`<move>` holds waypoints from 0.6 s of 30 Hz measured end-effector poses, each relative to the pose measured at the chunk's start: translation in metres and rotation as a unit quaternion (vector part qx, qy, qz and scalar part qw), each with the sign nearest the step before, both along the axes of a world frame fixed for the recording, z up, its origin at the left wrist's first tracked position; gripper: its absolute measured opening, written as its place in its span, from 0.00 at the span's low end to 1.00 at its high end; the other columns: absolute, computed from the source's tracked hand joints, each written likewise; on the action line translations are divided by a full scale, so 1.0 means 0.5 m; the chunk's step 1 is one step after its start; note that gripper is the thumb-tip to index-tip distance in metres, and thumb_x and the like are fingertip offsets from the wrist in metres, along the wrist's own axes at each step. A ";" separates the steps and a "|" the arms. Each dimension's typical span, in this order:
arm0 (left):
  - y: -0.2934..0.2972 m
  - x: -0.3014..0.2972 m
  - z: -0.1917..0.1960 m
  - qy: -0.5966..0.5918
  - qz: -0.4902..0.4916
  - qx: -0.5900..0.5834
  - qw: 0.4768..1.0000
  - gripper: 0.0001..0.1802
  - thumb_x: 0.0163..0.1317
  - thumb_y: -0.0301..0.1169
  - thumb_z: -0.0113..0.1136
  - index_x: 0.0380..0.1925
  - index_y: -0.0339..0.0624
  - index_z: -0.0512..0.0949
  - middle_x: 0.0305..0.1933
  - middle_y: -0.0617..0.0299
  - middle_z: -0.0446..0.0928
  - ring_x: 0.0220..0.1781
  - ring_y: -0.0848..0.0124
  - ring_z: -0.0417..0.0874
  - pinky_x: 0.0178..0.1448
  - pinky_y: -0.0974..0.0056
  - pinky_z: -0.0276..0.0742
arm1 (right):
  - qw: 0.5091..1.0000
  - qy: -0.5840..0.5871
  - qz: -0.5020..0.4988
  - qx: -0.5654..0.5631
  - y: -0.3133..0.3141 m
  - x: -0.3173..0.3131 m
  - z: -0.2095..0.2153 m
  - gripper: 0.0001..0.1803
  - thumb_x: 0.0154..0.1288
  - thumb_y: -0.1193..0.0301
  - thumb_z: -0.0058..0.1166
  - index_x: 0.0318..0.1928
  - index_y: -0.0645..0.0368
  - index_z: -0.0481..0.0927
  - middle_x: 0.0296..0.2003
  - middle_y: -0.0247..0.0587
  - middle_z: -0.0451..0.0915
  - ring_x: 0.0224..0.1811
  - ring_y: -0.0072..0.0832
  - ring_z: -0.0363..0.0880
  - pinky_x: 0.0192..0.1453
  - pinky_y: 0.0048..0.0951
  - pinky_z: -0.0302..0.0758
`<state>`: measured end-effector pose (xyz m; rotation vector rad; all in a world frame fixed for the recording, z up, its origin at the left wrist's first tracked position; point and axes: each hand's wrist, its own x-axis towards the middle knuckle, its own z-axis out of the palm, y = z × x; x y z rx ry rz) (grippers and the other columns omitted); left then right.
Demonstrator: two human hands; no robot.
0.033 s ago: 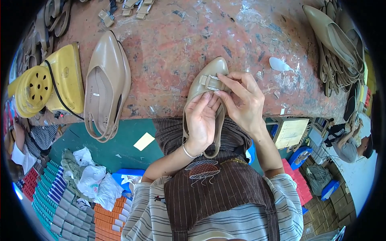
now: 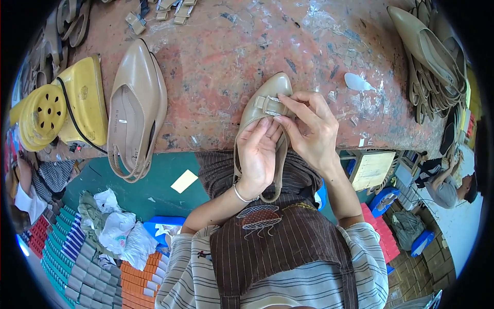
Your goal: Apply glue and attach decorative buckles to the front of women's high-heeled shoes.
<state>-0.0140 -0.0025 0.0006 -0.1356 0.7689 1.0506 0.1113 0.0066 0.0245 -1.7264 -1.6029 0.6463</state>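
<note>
A beige pointed slingback shoe [image 2: 278, 86] rests toe-away at the near edge of the table, its heel strap hanging over toward my apron. Across its vamp sits a beige bow [image 2: 262, 103] with two rows of sparkling stones. My left hand [image 2: 256, 157] is at the shoe's opening, fingertips gripping the upper's edge just below the bow; the palm hides part of the inside. From the right, my right hand [image 2: 315, 129] pinches the bow's stone-trimmed end between thumb and fingers. Whether the bow is fixed to the shoe cannot be seen.
A pair of beige slingbacks [image 2: 136, 77] lies left, beside a yellow machine [image 2: 85, 98] with a black cord. More shoes [image 2: 427, 46] are piled at the right. A translucent bottle [image 2: 357, 82] lies on the worn table [image 2: 221, 56]; loose bows [image 2: 136, 23] lie at the back.
</note>
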 end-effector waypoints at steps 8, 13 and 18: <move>0.016 0.020 0.011 0.093 -0.053 -0.010 0.994 0.10 0.67 0.26 0.53 0.47 0.34 0.75 0.47 0.57 0.79 0.50 0.71 0.79 0.58 0.64 0.74 | 0.999 0.021 -0.041 -0.013 -0.009 -0.012 0.003 0.21 0.45 0.82 0.65 0.44 0.62 0.83 0.38 0.43 0.76 0.39 0.35 0.77 0.38 0.30 0.77; 0.017 0.003 0.006 0.083 -0.080 0.003 0.993 0.12 0.67 0.27 0.55 0.48 0.34 0.75 0.46 0.58 0.79 0.48 0.73 0.80 0.54 0.66 0.77 | 0.995 0.090 -0.034 -0.041 -0.031 0.001 0.006 0.20 0.48 0.82 0.64 0.46 0.62 0.83 0.41 0.42 0.75 0.41 0.29 0.76 0.41 0.26 0.75; 0.017 -0.015 0.021 0.054 -0.092 0.053 0.993 0.11 0.68 0.27 0.54 0.47 0.34 0.75 0.46 0.58 0.80 0.49 0.71 0.81 0.55 0.65 0.78 | 0.967 0.171 -0.178 0.065 -0.091 0.017 -0.056 0.15 0.57 0.85 0.57 0.46 0.65 0.82 0.42 0.43 0.77 0.41 0.28 0.78 0.46 0.25 0.74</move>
